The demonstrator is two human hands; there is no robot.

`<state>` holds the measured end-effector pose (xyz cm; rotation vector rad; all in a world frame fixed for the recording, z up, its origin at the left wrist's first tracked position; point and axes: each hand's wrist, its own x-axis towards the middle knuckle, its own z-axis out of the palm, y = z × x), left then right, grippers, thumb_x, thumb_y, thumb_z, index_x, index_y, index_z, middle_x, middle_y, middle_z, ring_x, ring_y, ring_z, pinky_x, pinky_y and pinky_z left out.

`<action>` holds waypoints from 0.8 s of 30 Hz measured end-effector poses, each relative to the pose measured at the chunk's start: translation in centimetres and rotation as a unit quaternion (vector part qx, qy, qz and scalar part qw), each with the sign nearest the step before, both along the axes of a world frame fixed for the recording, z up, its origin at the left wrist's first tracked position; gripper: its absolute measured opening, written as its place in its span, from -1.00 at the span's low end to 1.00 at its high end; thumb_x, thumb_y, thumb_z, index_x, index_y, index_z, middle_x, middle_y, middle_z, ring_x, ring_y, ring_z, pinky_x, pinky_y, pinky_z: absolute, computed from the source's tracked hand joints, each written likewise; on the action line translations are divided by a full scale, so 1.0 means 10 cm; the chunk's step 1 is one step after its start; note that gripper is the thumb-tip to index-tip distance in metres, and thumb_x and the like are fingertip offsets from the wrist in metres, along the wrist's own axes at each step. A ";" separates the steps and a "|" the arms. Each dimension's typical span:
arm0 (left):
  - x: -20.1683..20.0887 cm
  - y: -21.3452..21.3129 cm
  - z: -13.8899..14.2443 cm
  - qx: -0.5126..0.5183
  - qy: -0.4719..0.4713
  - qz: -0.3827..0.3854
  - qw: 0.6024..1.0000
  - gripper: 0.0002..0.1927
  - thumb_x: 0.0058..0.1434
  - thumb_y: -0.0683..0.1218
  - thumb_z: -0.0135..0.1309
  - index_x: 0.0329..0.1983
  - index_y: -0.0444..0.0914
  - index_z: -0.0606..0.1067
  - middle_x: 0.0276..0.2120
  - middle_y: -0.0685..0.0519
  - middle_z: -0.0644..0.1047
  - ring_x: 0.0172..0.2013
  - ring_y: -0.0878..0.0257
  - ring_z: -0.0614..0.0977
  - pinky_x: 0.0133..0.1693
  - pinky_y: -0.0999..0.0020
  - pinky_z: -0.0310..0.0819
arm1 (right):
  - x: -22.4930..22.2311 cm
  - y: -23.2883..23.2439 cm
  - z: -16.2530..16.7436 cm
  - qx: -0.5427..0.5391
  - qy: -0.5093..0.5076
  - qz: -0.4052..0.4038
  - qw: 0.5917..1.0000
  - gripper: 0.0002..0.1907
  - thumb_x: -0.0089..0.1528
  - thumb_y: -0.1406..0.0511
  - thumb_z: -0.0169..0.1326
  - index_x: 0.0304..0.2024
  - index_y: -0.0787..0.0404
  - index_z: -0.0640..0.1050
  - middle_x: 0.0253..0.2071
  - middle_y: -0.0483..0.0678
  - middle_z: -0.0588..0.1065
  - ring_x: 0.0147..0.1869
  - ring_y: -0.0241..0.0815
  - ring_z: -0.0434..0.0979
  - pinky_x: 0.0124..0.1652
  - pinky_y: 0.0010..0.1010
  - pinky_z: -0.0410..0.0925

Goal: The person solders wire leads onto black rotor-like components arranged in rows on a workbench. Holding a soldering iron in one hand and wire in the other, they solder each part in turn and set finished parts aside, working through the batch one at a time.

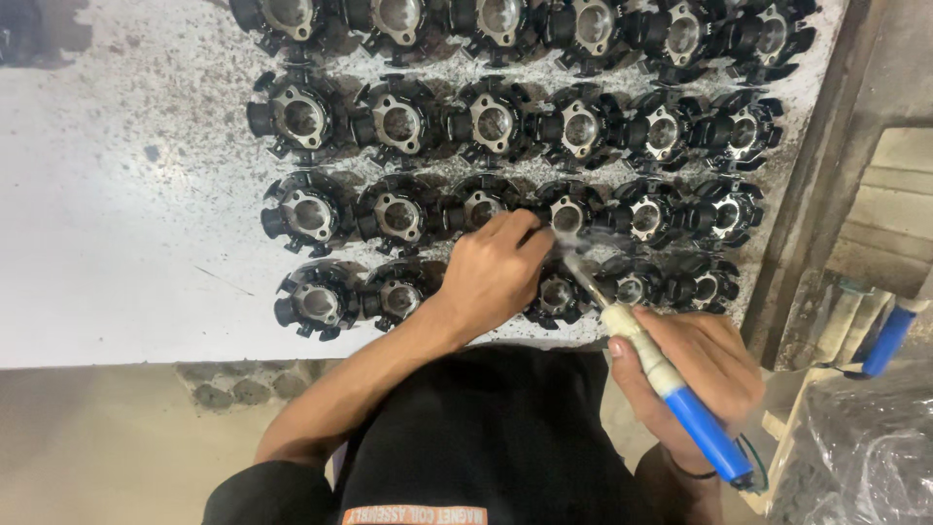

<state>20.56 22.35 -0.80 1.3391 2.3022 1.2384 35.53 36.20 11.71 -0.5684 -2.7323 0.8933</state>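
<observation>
Rows of black stator cores with silver centres cover the white board [117, 243]. My left hand [491, 272] rests on one core in the front row, gripping it between a core [398, 297] to its left and another [556, 294] under the tool tip. My right hand [705, 374] holds a soldering iron [671, 389] with a blue handle and white neck. Its metal tip [581, 270] points at the core beside my left fingers.
The white board is speckled with dark marks and ends at a front edge [146, 362]. A grey frame post [826, 175] runs along the right. A second blue-handled tool [886, 340] and a clear plastic bag [865, 447] lie at right.
</observation>
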 end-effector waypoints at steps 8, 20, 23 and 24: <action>-0.35 -0.30 0.89 0.051 0.032 0.021 0.998 -0.65 0.11 -0.31 0.15 0.00 -0.29 0.55 -0.34 0.05 0.54 -0.39 0.13 0.60 -0.39 0.19 0.52 | 0.23 0.27 -0.49 -0.208 0.165 -0.189 0.945 -0.71 0.34 0.33 0.25 0.00 0.46 0.62 -0.14 0.12 0.60 -0.14 -0.21 0.60 -0.08 -0.56 0.39; -0.59 0.33 -0.01 -0.017 0.067 0.088 0.994 -0.67 0.06 -0.25 0.12 -0.07 -0.26 0.59 -0.19 0.00 0.46 -0.23 0.08 0.61 -0.41 0.20 0.55 | -0.01 0.48 -0.82 -0.168 0.203 -0.142 0.954 -0.69 0.34 0.34 0.23 0.01 0.52 0.60 -0.13 0.13 0.59 -0.07 -0.17 0.58 0.01 -0.52 0.38; -0.58 0.34 -0.08 -0.032 0.057 0.075 0.995 -0.73 0.04 -0.26 0.11 -0.15 -0.26 0.59 -0.21 -0.01 0.46 -0.25 0.08 0.61 -0.41 0.19 0.56 | -0.08 0.49 -0.82 -0.181 0.159 -0.136 0.961 -0.68 0.31 0.34 0.22 -0.01 0.52 0.60 -0.21 0.09 0.58 -0.16 -0.20 0.55 -0.09 -0.55 0.34; -0.58 0.35 -0.09 -0.031 0.058 0.072 0.995 -0.74 0.05 -0.25 0.11 -0.16 -0.27 0.59 -0.22 -0.01 0.46 -0.25 0.08 0.61 -0.41 0.19 0.56 | -0.10 0.49 -0.81 -0.181 0.158 -0.133 0.962 -0.69 0.33 0.34 0.23 -0.01 0.51 0.60 -0.19 0.10 0.59 -0.14 -0.21 0.56 -0.06 -0.55 0.35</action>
